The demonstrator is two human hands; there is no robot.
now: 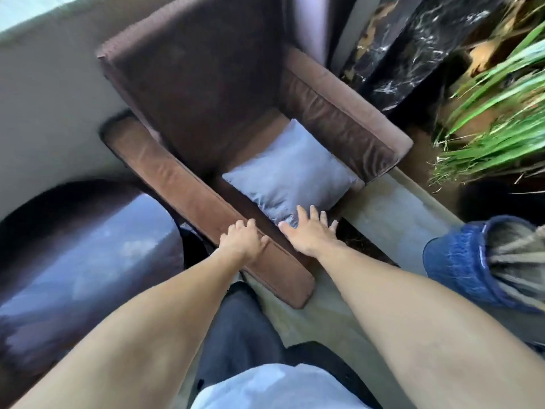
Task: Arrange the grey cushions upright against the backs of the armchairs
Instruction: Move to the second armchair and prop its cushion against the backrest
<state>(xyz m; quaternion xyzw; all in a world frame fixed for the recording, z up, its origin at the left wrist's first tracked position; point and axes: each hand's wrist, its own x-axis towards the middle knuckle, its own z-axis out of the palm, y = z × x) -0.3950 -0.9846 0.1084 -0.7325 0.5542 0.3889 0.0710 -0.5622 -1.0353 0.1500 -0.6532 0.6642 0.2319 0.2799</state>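
Observation:
A brown armchair (206,84) stands before me, seen from above and tilted in the view. A grey cushion (290,172) lies flat on its seat, toward the front and the right armrest, away from the backrest. My right hand (309,231) is spread open at the cushion's near corner, fingertips touching or just over its edge. My left hand (243,240) rests with curled fingers on the near armrest (188,196), holding nothing.
A dark glossy round table (88,246) sits at the left. A black marble block (413,45) and a green leafy plant (501,113) stand at the right. A blue woven basket (472,261) lies on the floor at the right.

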